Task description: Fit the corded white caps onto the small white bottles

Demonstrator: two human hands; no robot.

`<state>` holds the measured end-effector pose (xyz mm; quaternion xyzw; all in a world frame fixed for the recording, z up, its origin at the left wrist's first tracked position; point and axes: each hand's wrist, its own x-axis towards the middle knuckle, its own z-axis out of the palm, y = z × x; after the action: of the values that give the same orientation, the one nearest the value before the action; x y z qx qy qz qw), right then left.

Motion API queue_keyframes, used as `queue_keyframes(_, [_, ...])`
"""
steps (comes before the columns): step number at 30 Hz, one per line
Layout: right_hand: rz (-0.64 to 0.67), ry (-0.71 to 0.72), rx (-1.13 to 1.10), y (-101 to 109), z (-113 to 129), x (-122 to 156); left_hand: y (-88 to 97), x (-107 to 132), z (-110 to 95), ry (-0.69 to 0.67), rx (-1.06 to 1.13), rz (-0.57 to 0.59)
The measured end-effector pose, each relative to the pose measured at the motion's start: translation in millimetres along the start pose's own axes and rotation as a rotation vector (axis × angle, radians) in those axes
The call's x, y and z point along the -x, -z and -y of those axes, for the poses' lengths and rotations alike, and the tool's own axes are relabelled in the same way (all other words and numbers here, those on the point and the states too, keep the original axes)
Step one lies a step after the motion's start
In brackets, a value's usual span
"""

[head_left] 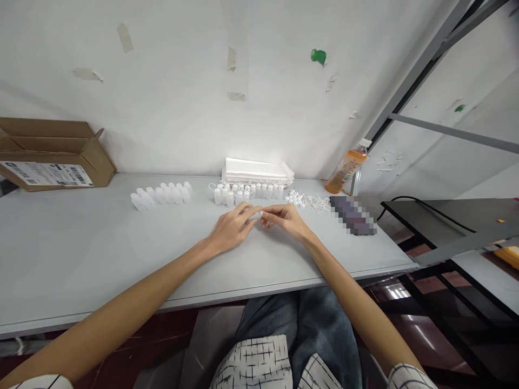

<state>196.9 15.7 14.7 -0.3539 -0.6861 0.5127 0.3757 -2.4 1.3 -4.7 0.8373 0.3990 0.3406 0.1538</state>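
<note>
Between my two hands, just above the table, is a small white plastic bottle (pixel 256 215), mostly covered by fingers. My left hand (pixel 232 227) is closed around its body. The fingertips of my right hand (pixel 287 217) pinch together at its right end; whether a cap is between them is hidden. Right behind my hands stand several small white bottles with caps and string loops (pixel 239 194). Farther left, several translucent white bottles without visible caps (pixel 162 194) lie in a row. A pile of small white caps (pixel 295 198) sits beyond my right hand, beside a heap of white strings (pixel 318 203).
A stack of white trays or flat boxes (pixel 257 170) rests against the wall. An open cardboard box (pixel 57 154) stands at the far left. On the right are an orange drink bottle (pixel 346 170), a blurred dark object (pixel 353 216) and a metal frame (pixel 409 75).
</note>
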Motion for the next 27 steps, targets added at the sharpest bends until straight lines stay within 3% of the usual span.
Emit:
queue_keyframes(4, [0.032,-0.022,0.039,0,-2,0,-1.1,0,6,-0.086,-0.096,-0.019])
queue_keyframes(8, [0.072,-0.054,-0.009,0,-2,0,-1.2,-2,7,-0.094,-0.045,-0.009])
queue_keyframes(16, [0.086,-0.037,0.024,-1,-1,1,0.8,-6,2,0.055,0.218,0.036])
queue_keyframes(27, [-0.018,-0.004,0.221,-7,-10,2,5.9,-7,-10,0.219,0.444,0.093])
